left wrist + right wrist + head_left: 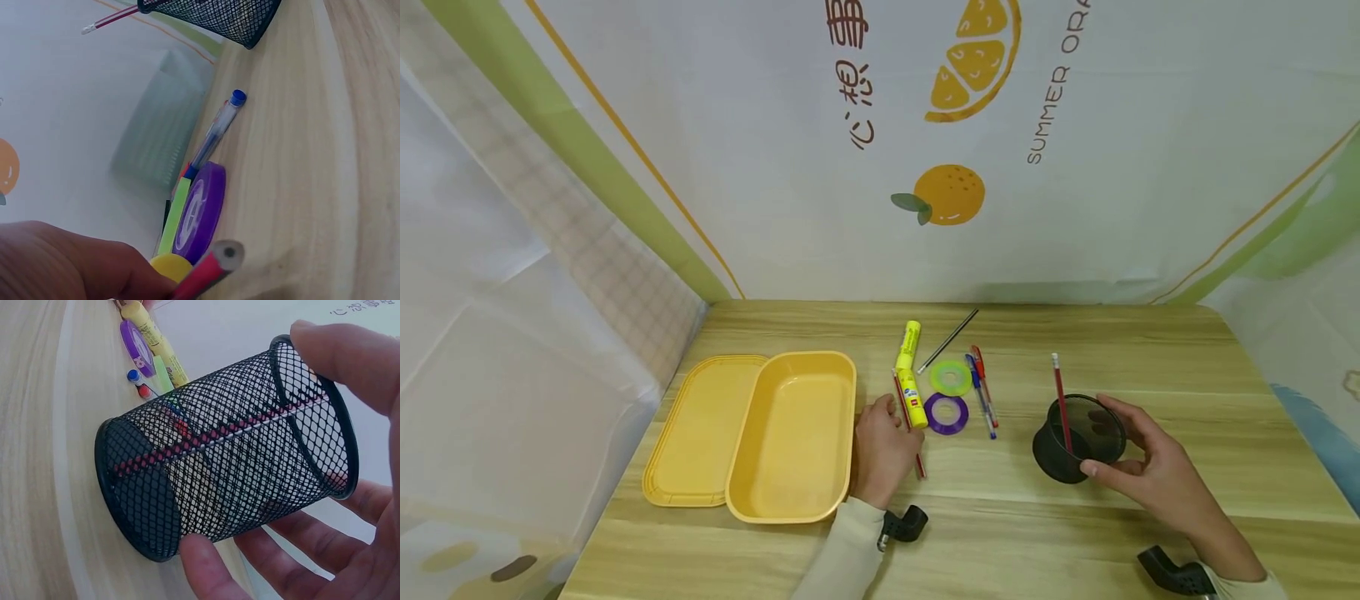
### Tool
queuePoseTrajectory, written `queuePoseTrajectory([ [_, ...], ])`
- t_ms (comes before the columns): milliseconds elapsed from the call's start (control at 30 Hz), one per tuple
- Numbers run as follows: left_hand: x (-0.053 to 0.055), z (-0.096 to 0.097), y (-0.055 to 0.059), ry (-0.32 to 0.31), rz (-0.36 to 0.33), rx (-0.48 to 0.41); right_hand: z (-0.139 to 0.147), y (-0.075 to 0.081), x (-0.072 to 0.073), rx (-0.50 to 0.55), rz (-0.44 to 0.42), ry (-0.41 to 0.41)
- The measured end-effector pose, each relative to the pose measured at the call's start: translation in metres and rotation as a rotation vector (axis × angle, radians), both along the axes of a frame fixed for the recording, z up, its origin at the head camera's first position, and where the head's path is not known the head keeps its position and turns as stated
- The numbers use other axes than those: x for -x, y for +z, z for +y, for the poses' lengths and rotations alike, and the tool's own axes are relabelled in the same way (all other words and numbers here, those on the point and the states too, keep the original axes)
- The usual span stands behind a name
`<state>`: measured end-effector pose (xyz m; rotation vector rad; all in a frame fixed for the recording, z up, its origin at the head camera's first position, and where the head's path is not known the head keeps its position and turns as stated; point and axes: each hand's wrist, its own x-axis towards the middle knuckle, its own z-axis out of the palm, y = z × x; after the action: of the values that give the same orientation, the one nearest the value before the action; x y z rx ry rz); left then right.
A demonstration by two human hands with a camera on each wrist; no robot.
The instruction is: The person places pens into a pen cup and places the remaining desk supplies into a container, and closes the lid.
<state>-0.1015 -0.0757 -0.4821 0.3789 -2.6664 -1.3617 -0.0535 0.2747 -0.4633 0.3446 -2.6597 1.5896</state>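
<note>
Between thumb and fingers, my left hand [883, 450] pinches a red pencil [921, 467] beside the yellow glue sticks [913, 400]. The pencil's grey end pokes out past the thumb in the left wrist view. On the right, my right hand [1157, 471] holds a black mesh pen cup [1051, 454] by its rim and side, thumb on the near side. The cup is slightly tilted in the head view. One red-and-white striped pencil [1059, 379] with a white eraser leans inside it, eraser end up.
A yellow plastic box [793, 450] stands left of the left hand, overlapping its yellow lid [688, 442]. Mid-table lie a purple tape roll [931, 414], a green tape roll [936, 379], a blue pen [981, 396], a red pen [986, 385] and a dark pencil [951, 337].
</note>
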Motion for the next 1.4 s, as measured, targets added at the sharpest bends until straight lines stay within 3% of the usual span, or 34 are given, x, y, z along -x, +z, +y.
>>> queuePoseTrajectory([
  [267, 0.0, -0.002, 0.004, 0.001, 0.0, -0.103, 0.001, 0.0, 0.0, 0.001, 0.015, 0.003],
  [467, 0.001, -0.002, 0.001, 0.003, -0.019, -0.157, 0.002, 0.0, 0.0, 0.009, 0.015, 0.007],
  [800, -0.001, -0.002, 0.002, 0.021, -0.028, -0.34, 0.002, -0.002, 0.001, 0.017, 0.021, 0.014],
  [1400, -0.003, -0.003, 0.011, -0.038, 0.024, -0.592, 0.004, -0.002, 0.001, 0.003, 0.026, 0.005],
])
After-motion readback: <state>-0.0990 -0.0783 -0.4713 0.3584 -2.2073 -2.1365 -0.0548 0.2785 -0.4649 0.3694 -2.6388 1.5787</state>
